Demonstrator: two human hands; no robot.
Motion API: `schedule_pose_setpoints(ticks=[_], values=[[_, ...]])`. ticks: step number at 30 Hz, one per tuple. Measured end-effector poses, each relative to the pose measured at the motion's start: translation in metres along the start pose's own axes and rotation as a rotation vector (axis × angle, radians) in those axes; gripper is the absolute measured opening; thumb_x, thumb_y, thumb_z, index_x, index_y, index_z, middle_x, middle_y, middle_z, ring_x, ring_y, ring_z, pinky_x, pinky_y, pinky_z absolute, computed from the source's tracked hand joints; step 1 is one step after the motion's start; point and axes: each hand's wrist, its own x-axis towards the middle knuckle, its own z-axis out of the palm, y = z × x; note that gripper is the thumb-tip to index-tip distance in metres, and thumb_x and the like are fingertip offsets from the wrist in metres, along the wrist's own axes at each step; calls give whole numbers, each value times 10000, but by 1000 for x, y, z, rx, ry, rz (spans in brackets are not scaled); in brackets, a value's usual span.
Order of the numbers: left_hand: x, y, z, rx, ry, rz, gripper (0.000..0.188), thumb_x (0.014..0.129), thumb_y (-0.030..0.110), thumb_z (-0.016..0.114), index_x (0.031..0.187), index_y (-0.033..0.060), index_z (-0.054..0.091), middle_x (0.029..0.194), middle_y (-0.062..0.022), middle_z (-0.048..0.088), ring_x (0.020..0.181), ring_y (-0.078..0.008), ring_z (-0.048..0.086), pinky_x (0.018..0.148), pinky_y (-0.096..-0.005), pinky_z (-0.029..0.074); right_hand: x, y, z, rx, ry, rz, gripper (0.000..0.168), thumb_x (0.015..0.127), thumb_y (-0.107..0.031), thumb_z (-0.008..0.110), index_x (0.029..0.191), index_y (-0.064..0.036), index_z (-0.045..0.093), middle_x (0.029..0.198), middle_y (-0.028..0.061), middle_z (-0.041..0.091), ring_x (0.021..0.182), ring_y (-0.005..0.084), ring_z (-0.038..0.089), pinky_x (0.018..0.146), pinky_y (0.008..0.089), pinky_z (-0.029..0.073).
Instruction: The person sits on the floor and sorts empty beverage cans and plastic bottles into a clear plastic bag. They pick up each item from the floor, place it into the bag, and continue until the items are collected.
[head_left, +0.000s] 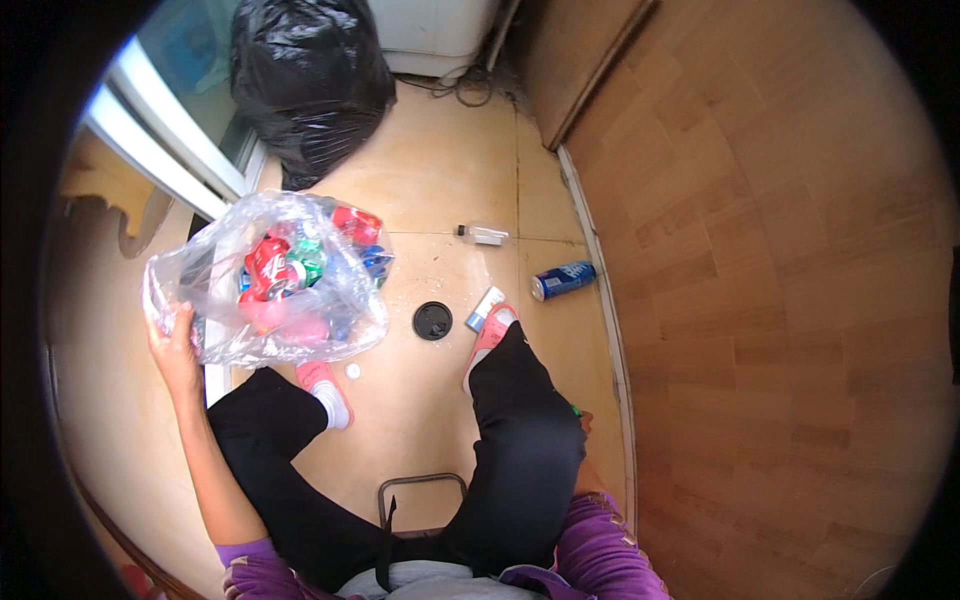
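Observation:
My left hand (177, 352) grips the rim of a clear plastic bag (225, 337) at the left. Through the film show a crushed red can (268, 268), green and blue pieces and other drink containers. My right hand (587, 422) is mostly hidden beside my right knee, with a bit of something green at its fingers; what it is and how it is held cannot be told. On the floor between and ahead of my feet lie a round black plastic lid (433, 321), a small clear bottle with a black cap (484, 235) and a blue can (564, 281).
A full black garbage bag (307, 90) stands at the upper left beside a white sliding-door frame (169, 116). Cables (469, 86) lie near a white appliance (431, 34). A wood-patterned panel (750, 300) borders the right. A blue-and-white carton (484, 309) touches my right slipper; a white cap (352, 370) lies near my left.

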Motion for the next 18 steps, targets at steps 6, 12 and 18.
schedule_pose_setpoints(ticks=[6,12,18], values=[[-10,36,-33,104,-15,-52,431,838,120,600,1239,65,453,796,28,505,541,-15,420,413,-166,317,-22,-193,-51,-240,-22,-692,685,653,-86,730,1244,-62,385,1178,235,437,1118,411,394,942,464,354],[-11,48,-34,33,-68,14,553,830,52,568,1348,64,374,886,15,511,661,-28,430,558,-174,350,-55,-386,-96,-667,-195,-1423,663,673,-76,675,1269,-114,389,1218,187,408,1106,394,423,889,473,397],[-7,45,-30,-12,-93,17,581,808,-12,528,1362,42,361,998,-10,497,835,-67,451,793,-201,396,-135,-380,38,-1088,-495,-1632,701,693,-56,603,1337,-171,351,1262,155,399,1120,342,452,869,462,434]])
